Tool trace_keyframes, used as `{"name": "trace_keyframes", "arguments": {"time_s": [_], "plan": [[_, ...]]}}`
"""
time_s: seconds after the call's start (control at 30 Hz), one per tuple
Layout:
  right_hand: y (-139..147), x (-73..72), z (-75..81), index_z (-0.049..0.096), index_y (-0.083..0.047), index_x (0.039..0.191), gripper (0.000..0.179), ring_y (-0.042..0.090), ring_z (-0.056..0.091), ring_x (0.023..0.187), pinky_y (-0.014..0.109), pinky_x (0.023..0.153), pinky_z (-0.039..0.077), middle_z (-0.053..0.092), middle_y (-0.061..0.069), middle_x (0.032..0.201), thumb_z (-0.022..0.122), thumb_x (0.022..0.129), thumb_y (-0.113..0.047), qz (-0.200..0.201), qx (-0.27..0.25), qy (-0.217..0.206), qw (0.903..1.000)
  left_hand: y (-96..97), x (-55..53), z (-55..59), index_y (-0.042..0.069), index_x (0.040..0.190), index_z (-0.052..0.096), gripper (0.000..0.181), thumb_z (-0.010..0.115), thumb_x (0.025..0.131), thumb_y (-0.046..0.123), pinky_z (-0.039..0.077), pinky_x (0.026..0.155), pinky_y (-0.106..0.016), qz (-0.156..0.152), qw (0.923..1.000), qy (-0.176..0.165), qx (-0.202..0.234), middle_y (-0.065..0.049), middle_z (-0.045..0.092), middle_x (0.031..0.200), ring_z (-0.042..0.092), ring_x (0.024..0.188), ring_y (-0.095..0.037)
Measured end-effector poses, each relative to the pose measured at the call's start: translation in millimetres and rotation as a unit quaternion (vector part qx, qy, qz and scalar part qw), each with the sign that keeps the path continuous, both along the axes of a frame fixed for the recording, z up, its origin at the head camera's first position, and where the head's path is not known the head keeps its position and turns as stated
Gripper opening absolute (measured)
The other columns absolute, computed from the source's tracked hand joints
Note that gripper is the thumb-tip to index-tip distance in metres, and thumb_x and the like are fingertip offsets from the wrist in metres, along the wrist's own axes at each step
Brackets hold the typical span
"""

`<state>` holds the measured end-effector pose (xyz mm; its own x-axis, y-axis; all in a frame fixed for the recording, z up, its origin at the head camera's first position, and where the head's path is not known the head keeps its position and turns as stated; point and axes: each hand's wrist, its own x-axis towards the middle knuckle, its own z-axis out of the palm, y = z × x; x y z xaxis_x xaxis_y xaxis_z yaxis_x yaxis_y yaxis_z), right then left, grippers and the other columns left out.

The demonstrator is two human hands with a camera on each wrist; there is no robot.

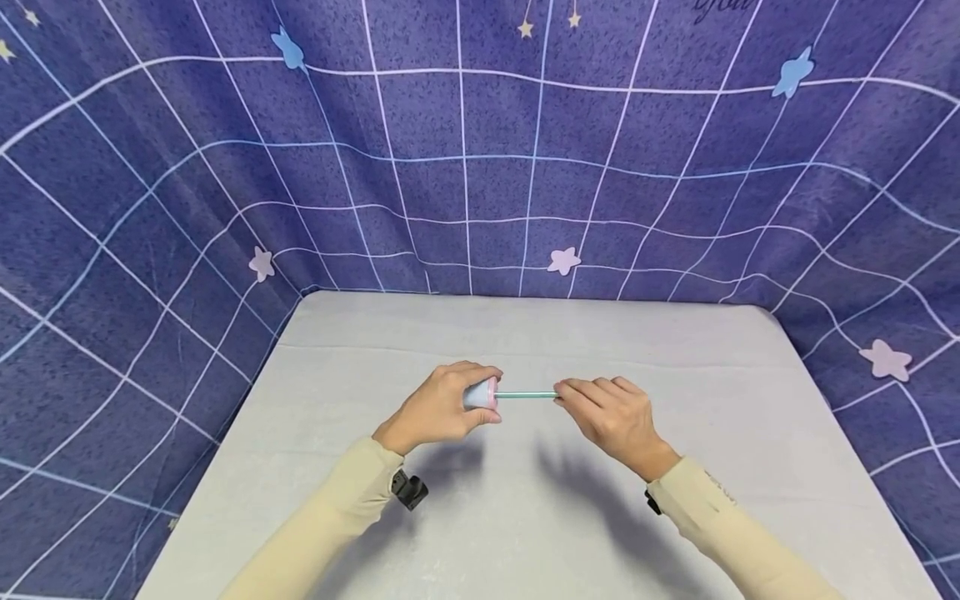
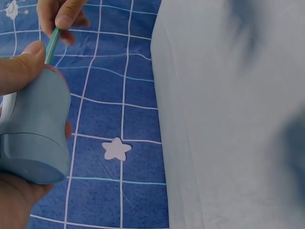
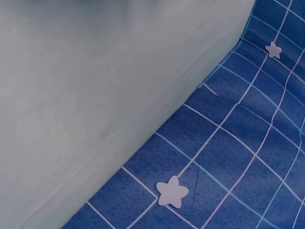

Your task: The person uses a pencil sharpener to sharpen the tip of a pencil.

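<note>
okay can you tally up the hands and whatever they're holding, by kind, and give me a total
Hands: 2, the left hand and the right hand
Pale blue container with a pink rim: 1
Thin green stick: 1
Total: 4

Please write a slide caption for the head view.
Left grip holds a pink-rimmed blue device; right grip holds the green stick meeting it.
</note>
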<state>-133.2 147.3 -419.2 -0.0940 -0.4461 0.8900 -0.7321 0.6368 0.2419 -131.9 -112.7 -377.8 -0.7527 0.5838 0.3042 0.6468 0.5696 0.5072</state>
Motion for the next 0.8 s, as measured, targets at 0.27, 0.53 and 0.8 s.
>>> {"name": "trace_keyframes", "arguments": {"time_s": [0.27, 0.53, 0.8], "plan": [[-1.5, 3.0, 0.4, 0.075, -0.011, 0.089, 0.017, 0.01, 0.048, 0.045, 0.019, 0.039, 0.035, 0.068, -0.003, 0.07, 0.058, 0.093, -0.011, -0.001, 0.017, 0.07, 0.9974, 2.5, 0.6, -0.7, 0.004, 0.114, 0.065, 0.044, 0.079, 0.076, 0.021, 0.05, 0.071, -0.023, -0.025, 0.9991, -0.034, 0.001, -0.006, 0.069, 0.101, 0.061, 0.084, -0.014], [-2.0, 13.2, 2.1, 0.076, -0.011, 0.091, 0.012, -0.003, 0.041, 0.041, 0.013, 0.036, 0.029, 0.072, -0.004, 0.072, 0.069, 0.086, -0.019, 0.074, -0.031, -0.34, 0.9368, 5.1, 4.8, -23.2, -0.002, 0.112, 0.062, 0.05, 0.078, 0.074, 0.026, 0.049, 0.08, -0.032, -0.027, 0.9507, 0.3, -0.071, -0.009, 0.067, 0.104, 0.062, 0.094, -0.021], [2.2, 2.8, 14.5, 0.07, 0.008, 0.101, 0.021, -0.003, 0.048, 0.048, 0.015, 0.046, 0.038, 0.072, 0.017, 0.079, 0.068, 0.085, -0.005, 0.134, -0.106, -0.75, 0.6384, 2.0, 1.1, -36.9, -0.002, 0.114, 0.062, 0.038, 0.043, 0.101, 0.028, 0.05, 0.083, -0.032, -0.035, 0.871, 0.478, -0.108, -0.012, 0.067, 0.107, 0.063, 0.097, -0.023]]}}
